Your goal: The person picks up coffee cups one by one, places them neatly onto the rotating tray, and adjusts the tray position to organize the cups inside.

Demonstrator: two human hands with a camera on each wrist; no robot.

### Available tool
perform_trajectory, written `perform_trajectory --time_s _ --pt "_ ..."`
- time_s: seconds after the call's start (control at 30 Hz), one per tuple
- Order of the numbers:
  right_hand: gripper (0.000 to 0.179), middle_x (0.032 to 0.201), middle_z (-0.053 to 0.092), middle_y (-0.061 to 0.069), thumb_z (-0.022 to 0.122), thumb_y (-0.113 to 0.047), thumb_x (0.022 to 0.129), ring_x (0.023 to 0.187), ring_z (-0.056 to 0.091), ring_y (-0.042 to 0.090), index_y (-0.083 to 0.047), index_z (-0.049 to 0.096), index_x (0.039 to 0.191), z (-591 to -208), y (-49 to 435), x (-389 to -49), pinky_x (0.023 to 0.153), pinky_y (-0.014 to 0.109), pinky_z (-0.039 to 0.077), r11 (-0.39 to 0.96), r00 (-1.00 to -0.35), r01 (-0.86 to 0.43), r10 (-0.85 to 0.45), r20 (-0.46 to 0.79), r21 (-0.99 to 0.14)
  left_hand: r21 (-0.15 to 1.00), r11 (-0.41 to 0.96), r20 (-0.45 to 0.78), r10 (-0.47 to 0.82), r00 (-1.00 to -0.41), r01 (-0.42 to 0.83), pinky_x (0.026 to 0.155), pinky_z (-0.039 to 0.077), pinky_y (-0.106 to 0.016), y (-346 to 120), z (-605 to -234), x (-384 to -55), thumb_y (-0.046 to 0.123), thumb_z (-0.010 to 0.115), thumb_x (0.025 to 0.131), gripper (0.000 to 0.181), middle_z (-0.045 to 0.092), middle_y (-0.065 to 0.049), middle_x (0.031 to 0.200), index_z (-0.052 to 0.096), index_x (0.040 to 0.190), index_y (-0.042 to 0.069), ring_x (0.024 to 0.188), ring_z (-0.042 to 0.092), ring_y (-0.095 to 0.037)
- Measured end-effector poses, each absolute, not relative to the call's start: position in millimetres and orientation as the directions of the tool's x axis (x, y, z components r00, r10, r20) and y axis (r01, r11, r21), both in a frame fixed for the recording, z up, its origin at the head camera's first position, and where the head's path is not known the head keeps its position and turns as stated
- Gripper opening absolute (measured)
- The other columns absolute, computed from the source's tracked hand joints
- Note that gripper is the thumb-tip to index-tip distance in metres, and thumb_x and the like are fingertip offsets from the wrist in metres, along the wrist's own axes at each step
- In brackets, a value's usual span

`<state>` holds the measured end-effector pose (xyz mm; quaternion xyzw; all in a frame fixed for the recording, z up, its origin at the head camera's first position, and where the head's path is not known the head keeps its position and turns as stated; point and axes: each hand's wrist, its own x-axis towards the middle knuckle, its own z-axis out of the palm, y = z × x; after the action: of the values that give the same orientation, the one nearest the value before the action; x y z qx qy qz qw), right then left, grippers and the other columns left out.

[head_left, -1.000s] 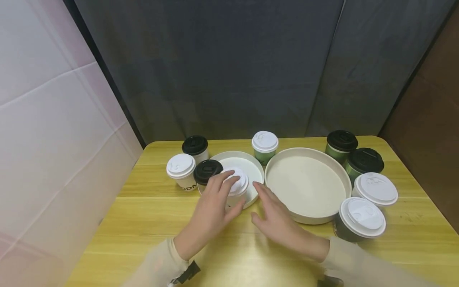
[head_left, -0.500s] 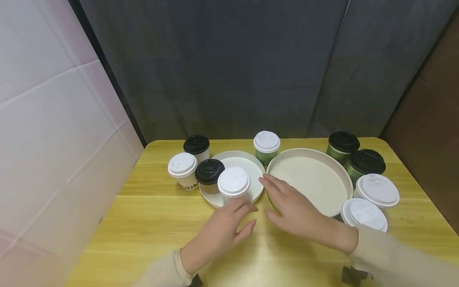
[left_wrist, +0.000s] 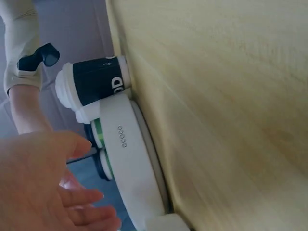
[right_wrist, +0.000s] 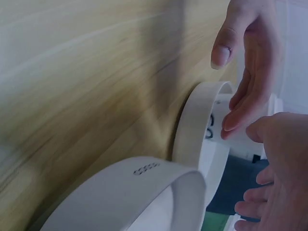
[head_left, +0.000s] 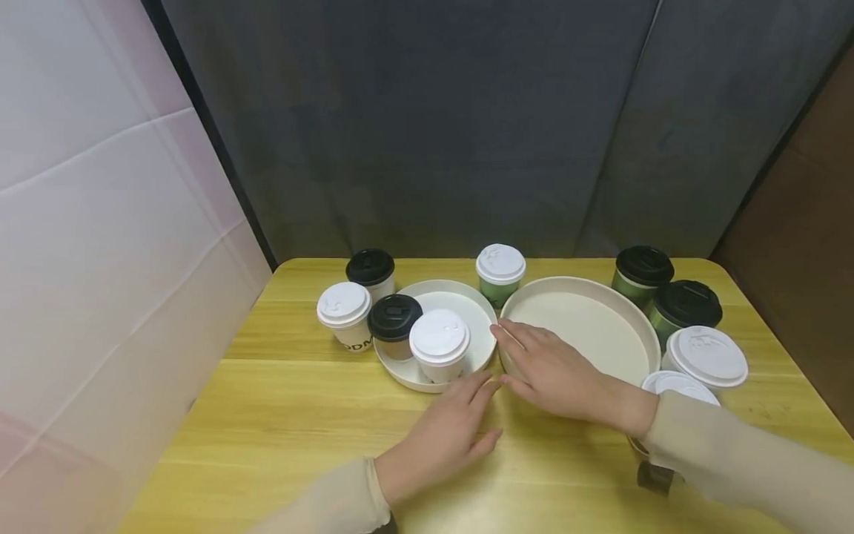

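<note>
Below the small round tray [head_left: 477, 315], my left hand [head_left: 443, 434] is held with loose fingers and nothing in them. My right hand [head_left: 563, 374] hovers with extended fingers by the near left rim of the larger round tray [head_left: 580, 300]; whether it touches the rim I cannot tell. Two paper coffee cups stand in the small tray: a white-lidded cup [head_left: 439, 345], nearest my left hand, and a black-lidded cup [head_left: 395, 322]. In the right wrist view both hands, the small tray [right_wrist: 192, 125] and the larger tray [right_wrist: 120, 192] appear, with a gap between hands and table.
Left of the small tray stand a white-lidded cup [head_left: 347, 315] and a black-lidded cup [head_left: 373, 274]. A green cup [head_left: 500, 274] is behind the trays. Along the right are green cups with black lids [head_left: 686, 308] and white-lidded cups [head_left: 707, 356], one partly behind my right sleeve.
My left hand has come away from the white-lidded cup, back toward me and to the right. My right hand has shifted right to the larger tray's near rim. The cups stay in place.
</note>
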<state>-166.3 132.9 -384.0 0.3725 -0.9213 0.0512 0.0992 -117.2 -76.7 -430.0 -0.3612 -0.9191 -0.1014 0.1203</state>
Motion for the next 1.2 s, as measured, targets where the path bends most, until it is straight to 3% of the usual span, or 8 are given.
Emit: perform_trajectory --time_s 0.27,0.5,1.2 --pt "0.061 0.149 0.048 0.023 0.054 -0.033 0.099 0.137 0.048 0.037 0.004 0.043 0.145 -392 134 -169 0.111 0.052 0.044 0.745 -0.739 -0.666 -0.652 0.172 -0.036 0.08 0.751 0.293 0.61 -0.736 0.655 0.114 0.043 -0.04 -73 -437 -124 0.038 0.066 0.091 0.063 0.052 -0.019 0.145 0.052 0.136 -0.003 0.134 0.052 -0.031" --pt "0.06 0.148 0.049 0.023 0.055 -0.032 0.098 0.134 0.051 0.037 0.004 0.044 0.144 -398 135 -168 0.109 0.051 0.046 0.737 -0.726 -0.675 -0.661 0.19 -0.018 0.085 0.773 0.253 0.594 -0.763 0.629 0.114 0.044 -0.038 -73 -441 -126 0.039 0.064 0.092 0.061 0.053 -0.018 0.144 0.052 0.137 -0.002 0.133 0.054 -0.029" --pt "0.062 0.148 0.048 0.024 0.054 -0.034 0.098 0.135 0.05 0.038 0.005 0.043 0.145 -403 133 -167 0.11 0.052 0.045 0.74 -0.735 -0.672 -0.662 0.15 -0.026 0.122 0.775 0.264 0.577 -0.773 0.62 0.114 0.044 -0.038 -80 -443 -124 0.036 0.064 0.092 0.052 0.061 -0.011 0.137 0.056 0.134 0.006 0.131 0.056 -0.024"
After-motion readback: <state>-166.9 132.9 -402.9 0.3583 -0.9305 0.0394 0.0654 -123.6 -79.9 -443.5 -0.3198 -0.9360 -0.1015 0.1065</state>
